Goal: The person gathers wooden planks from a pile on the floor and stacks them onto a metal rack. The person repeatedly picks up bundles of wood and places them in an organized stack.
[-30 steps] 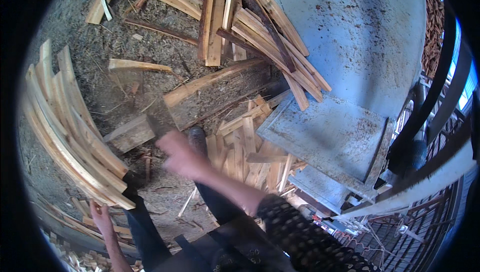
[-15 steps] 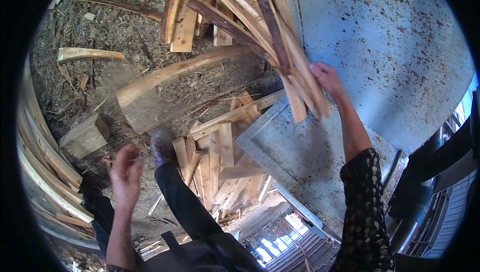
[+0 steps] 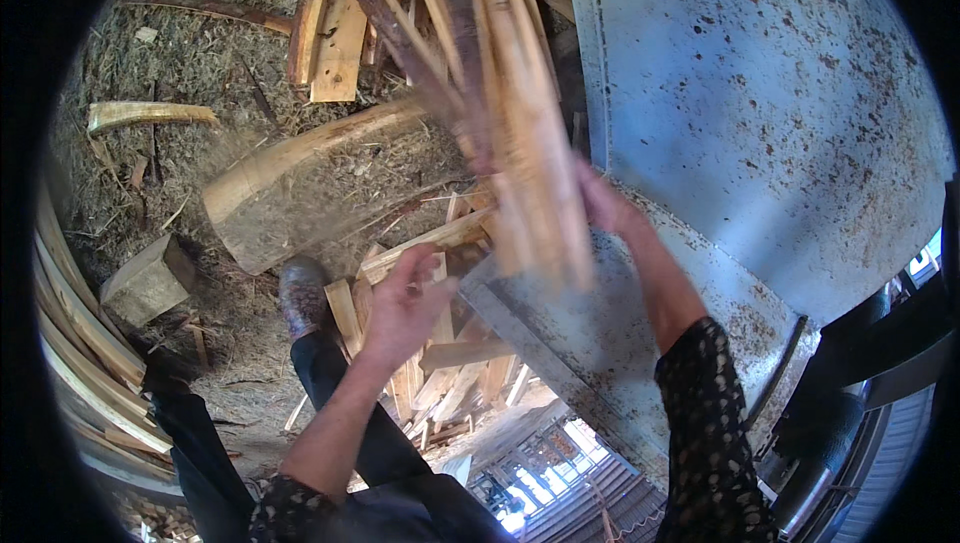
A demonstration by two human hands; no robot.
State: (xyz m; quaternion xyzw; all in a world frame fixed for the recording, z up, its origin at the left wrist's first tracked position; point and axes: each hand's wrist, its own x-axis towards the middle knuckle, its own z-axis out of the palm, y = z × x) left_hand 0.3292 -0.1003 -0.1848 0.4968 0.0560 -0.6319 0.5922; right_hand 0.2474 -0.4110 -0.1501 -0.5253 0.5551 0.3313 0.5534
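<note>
A bundle of long wooden slats [image 3: 520, 163], blurred, is gripped by the right hand [image 3: 605, 205] above the edge of a blue metal table [image 3: 760, 143]. The left hand [image 3: 405, 303] is held open below it, fingers spread, touching nothing. Many slats [image 3: 430, 363] are left piled by the log [image 3: 300, 178]; a stack [image 3: 80, 343] is already laid at left.
</note>
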